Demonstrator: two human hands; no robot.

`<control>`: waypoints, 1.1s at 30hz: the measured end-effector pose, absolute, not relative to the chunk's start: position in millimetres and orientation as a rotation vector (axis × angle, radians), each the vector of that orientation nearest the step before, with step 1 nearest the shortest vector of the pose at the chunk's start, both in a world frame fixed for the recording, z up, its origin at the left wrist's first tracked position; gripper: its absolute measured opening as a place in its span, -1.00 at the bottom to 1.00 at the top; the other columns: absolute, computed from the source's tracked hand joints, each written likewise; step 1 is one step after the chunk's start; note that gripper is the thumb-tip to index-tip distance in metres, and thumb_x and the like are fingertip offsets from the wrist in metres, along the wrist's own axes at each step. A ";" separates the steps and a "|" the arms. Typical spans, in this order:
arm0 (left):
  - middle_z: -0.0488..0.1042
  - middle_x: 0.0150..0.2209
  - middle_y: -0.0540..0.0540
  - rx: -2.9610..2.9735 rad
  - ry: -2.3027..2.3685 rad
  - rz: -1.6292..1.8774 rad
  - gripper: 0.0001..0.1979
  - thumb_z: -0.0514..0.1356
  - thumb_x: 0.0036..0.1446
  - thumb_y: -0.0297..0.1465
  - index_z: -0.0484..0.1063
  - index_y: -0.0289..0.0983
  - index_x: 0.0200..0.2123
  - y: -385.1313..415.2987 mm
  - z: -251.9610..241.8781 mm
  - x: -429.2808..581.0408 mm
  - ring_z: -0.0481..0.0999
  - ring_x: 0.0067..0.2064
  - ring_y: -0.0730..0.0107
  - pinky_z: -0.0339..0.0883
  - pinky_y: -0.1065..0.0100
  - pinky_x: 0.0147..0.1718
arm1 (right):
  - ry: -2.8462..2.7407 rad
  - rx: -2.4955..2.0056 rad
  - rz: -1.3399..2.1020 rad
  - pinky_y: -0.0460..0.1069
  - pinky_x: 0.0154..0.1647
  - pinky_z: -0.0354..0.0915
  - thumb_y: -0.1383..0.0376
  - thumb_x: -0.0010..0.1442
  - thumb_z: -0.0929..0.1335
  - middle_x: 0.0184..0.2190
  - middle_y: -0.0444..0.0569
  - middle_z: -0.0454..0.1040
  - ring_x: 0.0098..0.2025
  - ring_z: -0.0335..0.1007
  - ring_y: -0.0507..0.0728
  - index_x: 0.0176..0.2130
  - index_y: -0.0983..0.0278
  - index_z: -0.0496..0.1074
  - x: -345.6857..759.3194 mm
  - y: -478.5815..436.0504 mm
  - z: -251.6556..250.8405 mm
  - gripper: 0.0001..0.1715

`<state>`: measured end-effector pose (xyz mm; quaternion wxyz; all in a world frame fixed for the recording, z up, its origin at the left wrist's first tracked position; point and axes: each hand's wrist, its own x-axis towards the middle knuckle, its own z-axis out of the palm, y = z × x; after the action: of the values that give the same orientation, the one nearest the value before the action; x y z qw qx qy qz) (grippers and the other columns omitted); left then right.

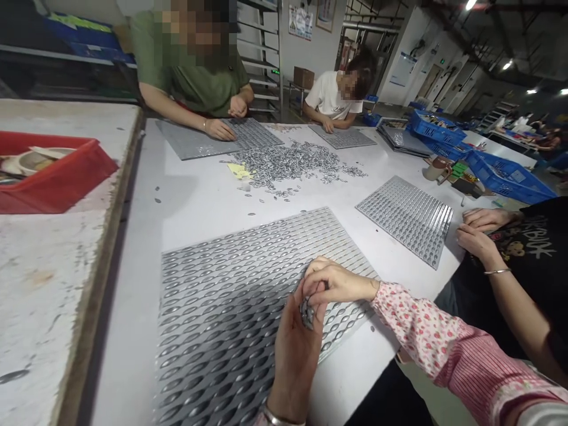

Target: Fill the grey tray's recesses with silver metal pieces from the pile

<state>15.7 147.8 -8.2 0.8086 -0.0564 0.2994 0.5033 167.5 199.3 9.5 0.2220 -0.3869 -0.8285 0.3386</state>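
My left hand (298,337) is cupped, palm up, around several small grey oval pieces (307,313), pointed at both ends and shiny. The fingers of my right hand (339,280) are pinched together over that palm, among the pieces; a dark bit of one shows at the fingertips. Both hands are above the near right part of a large grey sheet (231,296), which carries rows of the same pointed oval shapes. Part of the sheet is hidden under my hands and forearm.
A heap of loose oval pieces (288,163) lies mid-table beside yellow paper (240,171). Co-workers' hands (219,129) are at other sheets (406,219) across the table and at the right. A red bin (57,177) stands left, blue crates (510,174) at the right back.
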 end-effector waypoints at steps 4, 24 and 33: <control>0.54 -0.01 -0.26 -0.110 0.730 1.073 -0.74 0.11 0.19 -0.57 0.53 -0.35 -0.11 147.5 -7.9 17.7 0.45 0.11 0.20 0.40 0.29 0.02 | -1.788 -1.170 1.300 -0.04 -0.23 0.28 0.07 0.16 0.39 -0.37 -0.06 0.46 -0.32 0.36 0.04 -0.32 0.32 0.43 170.8 206.7 -7.1 -0.66; 0.49 -0.41 -0.09 -0.125 0.817 0.994 -0.82 0.13 0.17 -0.61 0.51 -0.38 -0.23 149.4 -10.8 16.1 0.40 -0.52 0.63 0.36 0.62 -0.56 | -2.303 -1.336 0.530 -0.03 -0.09 0.21 0.30 0.26 0.34 -0.33 -0.03 0.44 -0.23 0.30 0.07 -0.31 0.31 0.47 199.5 274.9 -44.3 -0.86; 0.51 -0.44 -0.08 -0.097 0.799 1.004 -0.82 0.11 0.17 -0.65 0.48 -0.37 -0.38 146.1 -15.1 18.2 0.41 -0.53 0.62 0.35 0.61 -0.57 | -2.285 -1.450 0.595 -0.03 -0.09 0.13 0.38 0.19 0.37 -0.42 -0.10 0.39 -0.31 0.24 0.03 -0.39 0.34 0.44 189.4 278.4 -40.0 -0.90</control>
<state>18.2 146.1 -15.1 0.8000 -0.0454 0.3723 0.4683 189.4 278.4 -40.0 0.1843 -0.5143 -0.8105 0.2110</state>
